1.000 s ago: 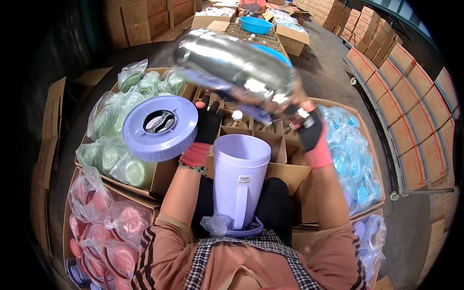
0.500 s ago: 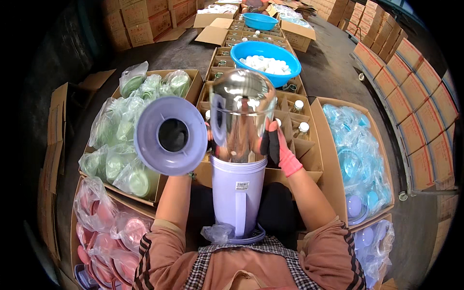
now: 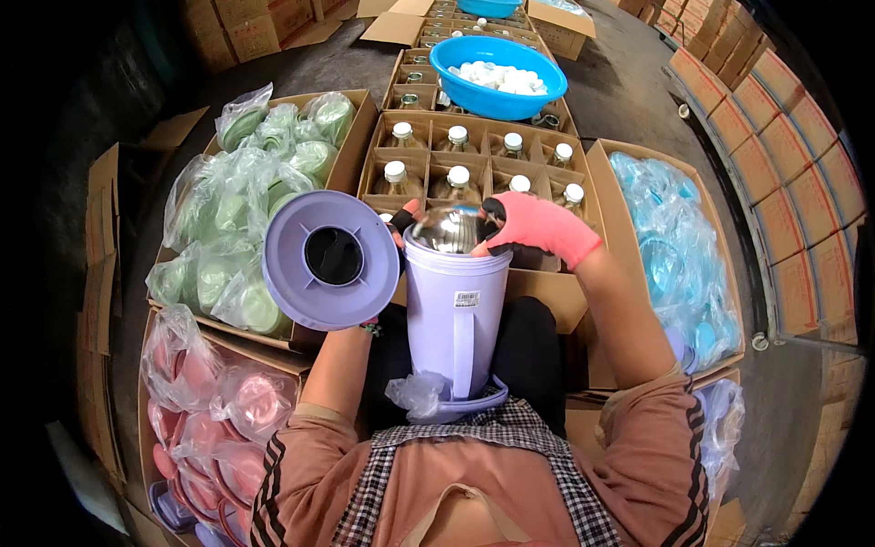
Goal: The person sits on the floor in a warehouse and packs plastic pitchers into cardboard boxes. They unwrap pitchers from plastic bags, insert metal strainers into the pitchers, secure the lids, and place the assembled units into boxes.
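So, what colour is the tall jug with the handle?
The jug is light purple; it shows best in the head view.

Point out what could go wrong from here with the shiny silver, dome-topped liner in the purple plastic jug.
1. The pink-and-black-gloved right hand has fingertips at the rim of the jug, beside the liner, so they might get pinched.
2. The round purple plastic lid with a black centre overlaps the mostly hidden left hand; it could slip or knock the jug.
3. The jug stands between black-clad legs, so uneven pressing may tilt it.
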{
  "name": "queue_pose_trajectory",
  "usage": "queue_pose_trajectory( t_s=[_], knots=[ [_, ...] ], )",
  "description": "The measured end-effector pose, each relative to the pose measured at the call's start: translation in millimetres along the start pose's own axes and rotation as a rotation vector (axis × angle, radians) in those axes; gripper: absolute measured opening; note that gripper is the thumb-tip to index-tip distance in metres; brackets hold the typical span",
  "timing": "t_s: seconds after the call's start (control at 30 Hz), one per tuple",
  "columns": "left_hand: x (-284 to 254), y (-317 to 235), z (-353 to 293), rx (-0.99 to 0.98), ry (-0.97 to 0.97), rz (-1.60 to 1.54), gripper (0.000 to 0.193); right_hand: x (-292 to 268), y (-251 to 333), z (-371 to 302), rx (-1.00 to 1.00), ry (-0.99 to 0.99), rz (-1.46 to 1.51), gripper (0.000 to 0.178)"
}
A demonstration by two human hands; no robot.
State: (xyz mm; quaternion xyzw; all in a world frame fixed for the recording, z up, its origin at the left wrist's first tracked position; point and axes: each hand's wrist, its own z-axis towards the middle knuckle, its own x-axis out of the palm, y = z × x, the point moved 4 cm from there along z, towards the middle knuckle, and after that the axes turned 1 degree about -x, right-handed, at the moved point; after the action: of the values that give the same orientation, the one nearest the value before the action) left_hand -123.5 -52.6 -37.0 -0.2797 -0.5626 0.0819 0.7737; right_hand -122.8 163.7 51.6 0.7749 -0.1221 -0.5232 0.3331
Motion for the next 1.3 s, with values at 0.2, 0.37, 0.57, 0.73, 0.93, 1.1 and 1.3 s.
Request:
queue_pose_trajectory(
  t_s=[0.2, 0.37, 0.57, 0.73, 0.93, 1.1, 1.3],
  knots=[
    [42.9, 2.6, -24.7, 0.041, 0.037, 0.209, 0.042, 20.3, 8.8, 0.8, -0.134, 0.444, -0.109, 0.057],
    [66.5, -4.1, -17.1, 0.141, -0.004, 0.373, 0.036, 33.8, -4.9, -17.1, -0.121, 0.178, 0.083, 0.053],
    [82.9, -34.2, 30.8, 0.599, -0.052, 0.79, 0.049, -5.2, -4.5, -1.0, -0.245, -0.183, 1.5, 0.062],
    [77.6, -19.6, 51.8, 0.181, 0.476, 0.814, 0.083, -18.5, -45.2, 16.6, -0.47, -0.381, 1.234, 0.064],
    [20.3, 9.9, 19.2, 0.109, 0.185, 1.027, 0.054, 44.6, -65.8, 6.1, -0.432, -0.435, 1.087, 0.04],
    [19.3, 16.3, 5.7, 0.138, 0.116, 1.012, 0.055, 50.5, -65.1, -0.5, -0.347, -0.413, 1.048, 0.035],
    [2.3, 17.8, 13.3, 0.098, 0.037, 0.941, 0.055, 49.8, -63.1, 12.3, -0.197, -0.44, 1.149, 0.041]
  ],
)
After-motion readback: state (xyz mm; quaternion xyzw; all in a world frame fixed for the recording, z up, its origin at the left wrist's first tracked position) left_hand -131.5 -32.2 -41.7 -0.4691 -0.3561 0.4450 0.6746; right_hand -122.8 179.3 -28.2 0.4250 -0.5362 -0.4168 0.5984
